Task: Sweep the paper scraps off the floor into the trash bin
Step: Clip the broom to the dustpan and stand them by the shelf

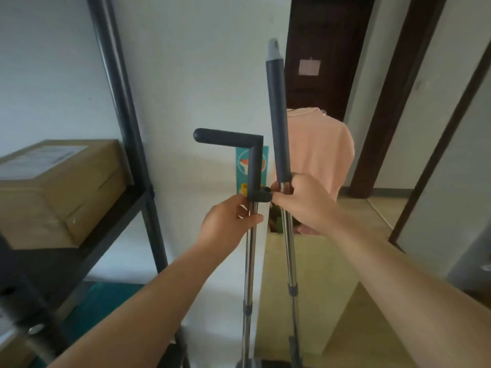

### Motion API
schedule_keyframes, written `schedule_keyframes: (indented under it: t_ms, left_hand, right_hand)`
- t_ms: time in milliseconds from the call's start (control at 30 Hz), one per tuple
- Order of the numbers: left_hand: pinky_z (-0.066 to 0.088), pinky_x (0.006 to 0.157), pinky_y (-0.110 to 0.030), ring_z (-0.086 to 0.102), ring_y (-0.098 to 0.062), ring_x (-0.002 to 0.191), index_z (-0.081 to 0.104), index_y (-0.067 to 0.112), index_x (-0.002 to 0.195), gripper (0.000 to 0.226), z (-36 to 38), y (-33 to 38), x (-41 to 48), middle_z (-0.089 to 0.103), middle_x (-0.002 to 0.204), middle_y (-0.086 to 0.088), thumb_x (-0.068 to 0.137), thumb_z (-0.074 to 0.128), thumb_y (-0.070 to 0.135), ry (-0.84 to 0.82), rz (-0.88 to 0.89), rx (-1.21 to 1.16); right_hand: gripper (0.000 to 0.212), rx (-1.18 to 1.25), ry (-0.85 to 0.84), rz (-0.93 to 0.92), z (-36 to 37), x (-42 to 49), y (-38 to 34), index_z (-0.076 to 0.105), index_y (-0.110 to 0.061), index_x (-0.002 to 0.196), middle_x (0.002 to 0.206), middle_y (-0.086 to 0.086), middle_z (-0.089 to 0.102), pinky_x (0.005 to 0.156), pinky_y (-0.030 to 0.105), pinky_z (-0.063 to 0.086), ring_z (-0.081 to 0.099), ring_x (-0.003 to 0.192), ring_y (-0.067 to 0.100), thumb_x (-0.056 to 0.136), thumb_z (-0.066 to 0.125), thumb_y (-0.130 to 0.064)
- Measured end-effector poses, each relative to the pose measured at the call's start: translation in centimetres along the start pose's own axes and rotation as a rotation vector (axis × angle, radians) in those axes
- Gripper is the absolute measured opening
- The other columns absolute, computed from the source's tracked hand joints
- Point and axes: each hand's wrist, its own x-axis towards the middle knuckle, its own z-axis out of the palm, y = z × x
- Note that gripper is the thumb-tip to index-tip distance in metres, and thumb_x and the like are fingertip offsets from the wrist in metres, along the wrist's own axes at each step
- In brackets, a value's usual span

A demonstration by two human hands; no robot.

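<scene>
the person stands facing a white wall with two upright metal poles held side by side. the left hand [228,221] has its grip closed round the dustpan pole [249,261], just under the dark l-shaped handle [249,155]. the right hand [297,200] has its grip closed round the broom pole [288,248], right below its long dark sleeve [277,115]. the two hands almost touch at a small clip [261,195] between the poles. just behind stands a pale yellow bin [313,274]. a cardboard box [58,187] sits on the dark shelf [111,224] at left. no paper scraps show.
</scene>
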Motion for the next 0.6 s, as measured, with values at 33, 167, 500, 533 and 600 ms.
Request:
schedule_keyframes:
  t_ms: [33, 167, 500, 533, 600]
  left_hand:
    - [0.057, 0.073, -0.032, 0.065, -0.009, 0.075, 0.058, 0.033, 0.095, 0.022, 0.1, 0.1, 0.2, 0.065, 0.084, 0.013, 0.082, 0.070, 0.045, 0.001, -0.006, -0.004]
    - [0.058, 0.077, -0.034, 0.065, -0.010, 0.079, 0.057, 0.033, 0.096, 0.022, 0.3, 0.1, 0.7, 0.065, 0.087, 0.013, 0.082, 0.071, 0.044, -0.019, -0.032, -0.022]
    - [0.057, 0.081, -0.033, 0.066, -0.014, 0.086, 0.058, 0.027, 0.100, 0.027, 0.1, -0.3, 1.7, 0.067, 0.095, 0.009, 0.084, 0.070, 0.044, -0.090, -0.016, -0.059]
    - [0.057, 0.081, -0.032, 0.066, -0.014, 0.086, 0.057, 0.027, 0.100, 0.027, 0.2, -0.4, 1.8, 0.066, 0.095, 0.009, 0.084, 0.069, 0.045, -0.097, -0.014, -0.062]
    - [0.055, 0.079, -0.029, 0.065, -0.013, 0.087, 0.058, 0.027, 0.102, 0.027, -0.1, -0.6, 1.9, 0.065, 0.096, 0.010, 0.085, 0.068, 0.045, -0.115, -0.004, -0.074]
  right_hand:
    - [0.008, 0.010, -0.008, -0.004, -0.2, 0.2, 0.0, 0.063, -0.018, 0.093, 0.075, 0.001, 0.063, 0.050, 0.020, 0.045, 0.059, 0.067, 0.015, 0.089, 0.061, -0.025]
    - [0.007, 0.070, -0.055, 0.000, -0.1, 0.7, 0.3, 0.065, -0.017, 0.091, 0.078, 0.004, 0.064, 0.058, 0.021, 0.045, 0.060, 0.070, 0.017, 0.088, 0.062, -0.022]
    - [0.015, 0.161, 0.003, 0.095, 0.1, 1.0, -0.5, 0.068, -0.007, 0.098, 0.084, 0.012, 0.066, 0.056, 0.017, 0.046, 0.058, 0.070, 0.014, 0.087, 0.066, -0.016]
    - [0.014, 0.170, 0.012, 0.114, 0.2, 1.0, -0.6, 0.068, -0.007, 0.097, 0.081, 0.011, 0.065, 0.057, 0.020, 0.047, 0.057, 0.069, 0.014, 0.087, 0.066, -0.016]
    - [0.012, 0.186, 0.037, 0.131, 0.4, 0.9, -1.0, 0.068, -0.009, 0.095, 0.080, 0.011, 0.065, 0.061, 0.026, 0.049, 0.059, 0.071, 0.017, 0.086, 0.066, -0.016]
